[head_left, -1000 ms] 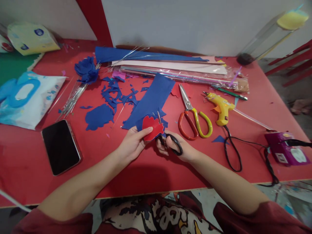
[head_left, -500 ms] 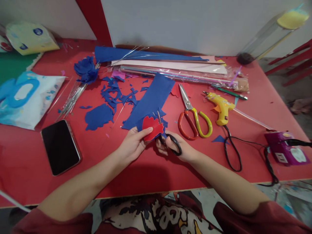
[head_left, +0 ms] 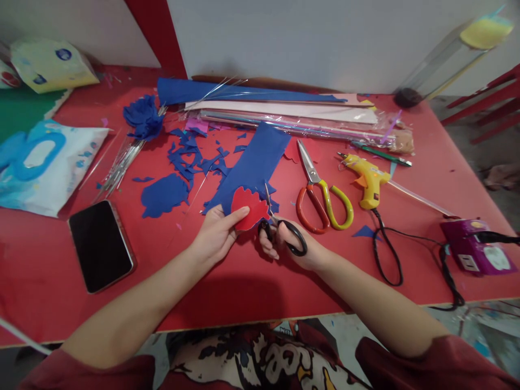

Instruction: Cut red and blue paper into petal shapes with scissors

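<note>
Between thumb and fingers, my left hand point(head_left: 217, 230) pinches a red scalloped cutout point(head_left: 252, 210), with blue sheet edges showing close around it. My right hand point(head_left: 298, 244) has its fingers through the black handles of small scissors point(head_left: 296, 237). Their blades stand a little apart at the right edge of the red cutout. Just beyond both hands lies a long blue foam strip point(head_left: 260, 154). A blue scalloped piece point(head_left: 164, 196) rests flat on the table to the left, near several blue scraps point(head_left: 189, 154).
Large scissors point(head_left: 317, 189) with red and yellow handles lie right of my hands. Beyond them are a yellow glue gun point(head_left: 369, 181) and a purple box point(head_left: 475, 246). A phone point(head_left: 101, 246), wipes pack point(head_left: 49, 165) and blue flower point(head_left: 144, 118) are at left.
My left hand and the red cutout have shifted slightly left and away from my right hand. The scissors have turned slightly, and their blades show more clearly now.
</note>
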`<act>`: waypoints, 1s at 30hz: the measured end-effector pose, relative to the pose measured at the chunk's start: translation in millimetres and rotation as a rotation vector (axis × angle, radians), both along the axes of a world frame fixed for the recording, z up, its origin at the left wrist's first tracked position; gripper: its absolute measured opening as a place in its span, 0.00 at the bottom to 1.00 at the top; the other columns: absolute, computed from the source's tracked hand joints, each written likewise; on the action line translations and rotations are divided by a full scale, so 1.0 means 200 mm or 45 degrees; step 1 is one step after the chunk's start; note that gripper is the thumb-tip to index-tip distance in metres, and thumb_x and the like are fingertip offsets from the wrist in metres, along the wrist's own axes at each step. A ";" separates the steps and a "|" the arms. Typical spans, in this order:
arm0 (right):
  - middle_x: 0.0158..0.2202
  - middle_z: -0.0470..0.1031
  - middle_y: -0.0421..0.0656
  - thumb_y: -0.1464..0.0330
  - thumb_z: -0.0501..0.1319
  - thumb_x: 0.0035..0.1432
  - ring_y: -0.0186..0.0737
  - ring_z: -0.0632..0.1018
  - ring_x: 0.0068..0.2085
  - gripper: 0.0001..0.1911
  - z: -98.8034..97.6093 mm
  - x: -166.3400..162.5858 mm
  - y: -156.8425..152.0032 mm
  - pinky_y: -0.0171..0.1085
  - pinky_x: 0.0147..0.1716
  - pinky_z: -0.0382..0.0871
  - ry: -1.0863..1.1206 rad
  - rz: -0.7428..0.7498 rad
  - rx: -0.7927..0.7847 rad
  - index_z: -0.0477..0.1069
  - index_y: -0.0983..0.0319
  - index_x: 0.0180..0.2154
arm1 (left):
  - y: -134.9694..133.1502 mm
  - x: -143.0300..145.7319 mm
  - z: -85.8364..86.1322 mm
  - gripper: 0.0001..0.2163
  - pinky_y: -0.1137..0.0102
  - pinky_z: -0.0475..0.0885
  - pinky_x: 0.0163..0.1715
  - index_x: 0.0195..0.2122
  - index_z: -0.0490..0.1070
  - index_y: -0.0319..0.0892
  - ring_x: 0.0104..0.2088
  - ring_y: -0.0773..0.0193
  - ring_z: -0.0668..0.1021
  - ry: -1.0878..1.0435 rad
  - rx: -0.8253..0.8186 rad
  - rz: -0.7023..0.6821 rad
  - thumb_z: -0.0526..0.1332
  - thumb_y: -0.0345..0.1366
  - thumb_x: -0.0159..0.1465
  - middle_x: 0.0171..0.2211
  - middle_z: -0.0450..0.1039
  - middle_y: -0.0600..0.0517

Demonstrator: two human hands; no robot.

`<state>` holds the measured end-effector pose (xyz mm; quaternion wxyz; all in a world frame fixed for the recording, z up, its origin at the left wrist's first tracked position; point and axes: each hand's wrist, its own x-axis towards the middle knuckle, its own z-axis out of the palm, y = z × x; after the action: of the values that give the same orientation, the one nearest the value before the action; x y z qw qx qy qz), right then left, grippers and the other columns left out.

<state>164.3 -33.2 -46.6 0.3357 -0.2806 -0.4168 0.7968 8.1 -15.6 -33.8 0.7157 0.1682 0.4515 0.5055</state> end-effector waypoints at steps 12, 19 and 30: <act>0.22 0.66 0.34 0.55 0.64 0.48 0.30 0.66 0.19 0.23 0.00 0.00 0.02 0.33 0.19 0.58 -0.110 -0.416 -0.093 0.63 0.62 0.41 | 0.05 -0.04 -0.06 0.14 0.74 0.75 0.30 0.28 0.74 0.38 0.26 0.68 0.78 0.221 0.208 0.085 0.73 0.33 0.41 0.26 0.78 0.54; 0.25 0.65 0.33 0.67 0.67 0.41 0.26 0.65 0.21 0.19 0.03 0.00 0.02 0.31 0.22 0.60 -0.443 -0.576 0.045 0.61 0.59 0.34 | 0.00 -0.05 -0.07 0.17 0.66 0.73 0.42 0.38 0.70 0.37 0.38 0.59 0.79 0.701 0.509 -0.297 0.69 0.37 0.49 0.39 0.78 0.45; 0.25 0.63 0.33 0.69 0.65 0.41 0.27 0.64 0.23 0.19 0.02 0.00 0.02 0.31 0.22 0.58 -0.585 -0.606 0.159 0.60 0.60 0.36 | -0.02 -0.05 -0.06 0.20 0.73 0.70 0.26 0.47 0.53 0.45 0.24 0.69 0.74 0.737 0.689 -0.319 0.59 0.33 0.56 0.27 0.70 0.57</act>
<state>164.9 -29.1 -42.7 0.4260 -0.5211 -0.4523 0.5851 -1.4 -19.1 -45.9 0.5452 0.5391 0.4610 0.4467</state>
